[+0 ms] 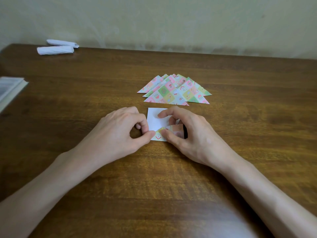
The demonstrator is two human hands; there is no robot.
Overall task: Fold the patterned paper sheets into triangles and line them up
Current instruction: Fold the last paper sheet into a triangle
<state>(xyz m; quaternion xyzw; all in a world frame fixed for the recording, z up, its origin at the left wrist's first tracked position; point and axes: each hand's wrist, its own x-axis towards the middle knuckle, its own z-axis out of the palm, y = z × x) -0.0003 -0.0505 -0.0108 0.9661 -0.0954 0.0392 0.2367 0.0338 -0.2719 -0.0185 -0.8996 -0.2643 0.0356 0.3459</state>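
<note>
patterned paper sheet (157, 120) mid-fold at near centre

lying white side up on the surface (240, 121), near edge turned over to show pattern. pinched at the near-left corner by left grip (120, 127), thumb against forefinger, probably to steer that corner across. pinned by right grip (187, 133): forefinger tip on the white face, thumb on the turned flap, likely against sliding. folded triangles (173, 91) fanned just beyond, out of the way.
</note>
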